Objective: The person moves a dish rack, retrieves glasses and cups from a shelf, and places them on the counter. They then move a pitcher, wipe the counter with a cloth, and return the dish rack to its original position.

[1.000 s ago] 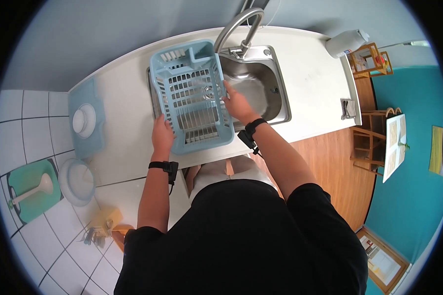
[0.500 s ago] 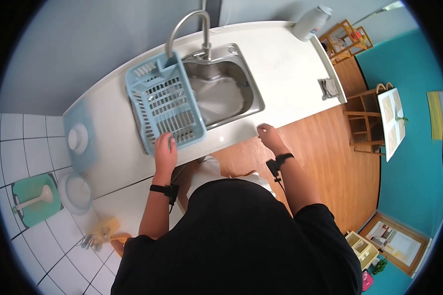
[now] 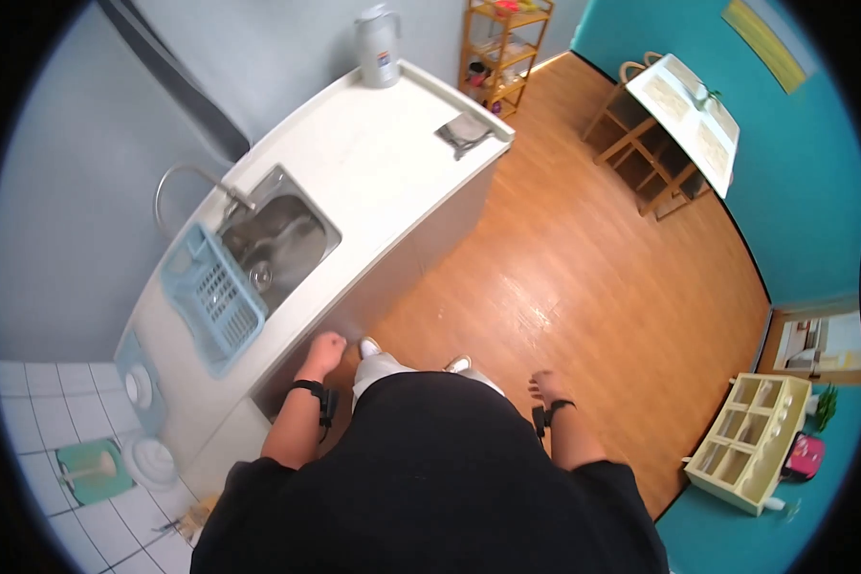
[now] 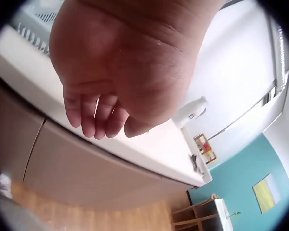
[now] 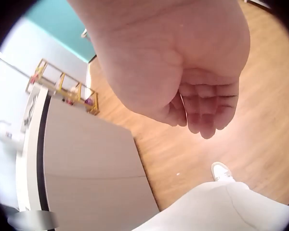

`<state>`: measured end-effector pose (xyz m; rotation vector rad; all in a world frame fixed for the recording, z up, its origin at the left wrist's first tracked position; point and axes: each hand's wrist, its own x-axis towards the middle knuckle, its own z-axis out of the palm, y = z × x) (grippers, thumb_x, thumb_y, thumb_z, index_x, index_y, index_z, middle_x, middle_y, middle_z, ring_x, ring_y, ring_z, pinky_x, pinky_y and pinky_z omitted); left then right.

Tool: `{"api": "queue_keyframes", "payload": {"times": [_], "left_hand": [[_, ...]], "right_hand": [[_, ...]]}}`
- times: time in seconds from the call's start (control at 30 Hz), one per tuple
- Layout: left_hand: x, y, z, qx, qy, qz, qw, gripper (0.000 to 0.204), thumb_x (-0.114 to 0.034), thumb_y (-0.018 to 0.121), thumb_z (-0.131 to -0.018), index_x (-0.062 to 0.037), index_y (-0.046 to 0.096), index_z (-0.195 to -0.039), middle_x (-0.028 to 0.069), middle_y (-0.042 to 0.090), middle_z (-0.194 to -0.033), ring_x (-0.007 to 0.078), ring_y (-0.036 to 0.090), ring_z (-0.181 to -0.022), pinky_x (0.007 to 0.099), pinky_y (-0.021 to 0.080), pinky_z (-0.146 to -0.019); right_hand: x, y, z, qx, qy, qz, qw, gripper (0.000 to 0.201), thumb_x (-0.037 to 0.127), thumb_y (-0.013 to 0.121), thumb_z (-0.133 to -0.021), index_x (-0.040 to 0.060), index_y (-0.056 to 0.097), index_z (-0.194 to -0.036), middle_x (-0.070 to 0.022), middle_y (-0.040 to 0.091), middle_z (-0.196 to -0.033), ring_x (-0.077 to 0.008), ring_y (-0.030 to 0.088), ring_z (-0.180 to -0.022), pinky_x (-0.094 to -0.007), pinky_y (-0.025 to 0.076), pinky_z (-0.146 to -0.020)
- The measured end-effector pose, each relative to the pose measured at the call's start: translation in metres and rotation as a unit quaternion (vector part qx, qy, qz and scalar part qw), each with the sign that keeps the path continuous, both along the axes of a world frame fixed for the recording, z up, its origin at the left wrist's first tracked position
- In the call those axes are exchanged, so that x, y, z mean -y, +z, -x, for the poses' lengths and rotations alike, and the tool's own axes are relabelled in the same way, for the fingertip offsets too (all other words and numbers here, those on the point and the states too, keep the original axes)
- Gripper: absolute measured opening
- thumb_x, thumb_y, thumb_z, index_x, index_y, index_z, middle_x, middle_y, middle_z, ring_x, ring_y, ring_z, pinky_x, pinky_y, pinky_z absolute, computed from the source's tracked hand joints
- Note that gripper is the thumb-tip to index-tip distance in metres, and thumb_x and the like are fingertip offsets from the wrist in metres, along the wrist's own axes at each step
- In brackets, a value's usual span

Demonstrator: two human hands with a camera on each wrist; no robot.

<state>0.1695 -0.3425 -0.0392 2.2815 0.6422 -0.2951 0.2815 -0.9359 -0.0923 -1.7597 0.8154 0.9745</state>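
My left hand [image 3: 326,353] hangs in front of the counter's edge, its fingers loosely bent and holding nothing in the left wrist view. Out over the wooden floor is my right hand [image 3: 547,386], also holding nothing, with relaxed fingers. A light blue dish rack [image 3: 222,297] sits on the counter at the left side of the steel sink [image 3: 306,253], apart from both hands. The curved faucet [image 3: 196,172] rises behind the sink.
A grey-white jug [image 3: 378,53] stands at the counter's far end, near a small cloth-like item [image 3: 464,132]. Beyond are a wooden shelf [image 3: 507,57] and a dining table [image 3: 679,115]. A cream cabinet [image 3: 751,430] stands at right. White dishes [image 3: 150,462] are at lower left.
Both hands have let go of the dish rack and drawn back toward the body. The view has turned right, so the counter appears farther left and more floor shows.
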Motion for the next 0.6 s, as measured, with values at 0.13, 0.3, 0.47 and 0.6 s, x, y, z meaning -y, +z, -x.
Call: {"api": "queue_keyframes", "payload": {"times": [0.13, 0.3, 0.47, 0.6], "left_hand": [[0.032, -0.056, -0.009, -0.390, -0.008, 0.124, 0.912, 0.032, -0.032, 0.059, -0.094, -0.0062, 0.069, -0.077, 0.0051, 0.069, -0.074, 0.0183, 0.065, -0.064, 0.0396, 0.049, -0.058], [0.090, -0.084, -0.103, -0.341, -0.219, -0.016, 0.914, 0.032, -0.027, 0.058, -0.093, -0.0028, 0.069, -0.076, 0.0097, 0.069, -0.074, 0.0219, 0.067, -0.067, 0.0410, 0.051, -0.062], [0.200, -0.082, -0.242, -0.125, -0.307, 0.009, 0.944, 0.033, -0.026, 0.059, -0.091, 0.0014, 0.069, -0.075, 0.0174, 0.068, -0.072, 0.0324, 0.064, -0.066, 0.0448, 0.051, -0.068], [0.293, -0.066, -0.349, -0.130, -0.363, 0.023, 0.923, 0.036, -0.028, 0.055, -0.092, 0.0004, 0.068, -0.075, 0.0195, 0.066, -0.071, 0.0351, 0.063, -0.065, 0.0458, 0.050, -0.067]], "right_hand": [[0.098, 0.023, 0.054, 0.049, -0.210, -0.042, 0.975, 0.015, 0.015, 0.053, -0.095, 0.0048, 0.055, -0.106, -0.0088, 0.063, -0.092, -0.0207, 0.062, -0.071, -0.0369, 0.050, -0.060], [0.179, -0.027, 0.170, -0.004, -0.404, -0.046, 0.914, 0.015, 0.020, 0.054, -0.091, 0.0085, 0.057, -0.081, -0.0077, 0.057, -0.073, -0.0208, 0.056, -0.058, -0.0368, 0.046, -0.053], [0.165, -0.021, 0.222, -0.017, -0.152, 0.029, 0.988, 0.019, 0.024, 0.055, -0.090, 0.0083, 0.061, -0.081, -0.0074, 0.058, -0.066, -0.0237, 0.059, -0.060, -0.0387, 0.047, -0.055], [0.164, -0.032, 0.223, 0.043, 0.103, 0.103, 0.988, 0.023, 0.026, 0.055, -0.090, 0.0076, 0.064, -0.080, -0.0087, 0.061, -0.070, -0.0252, 0.060, -0.063, -0.0407, 0.048, -0.057]]}}
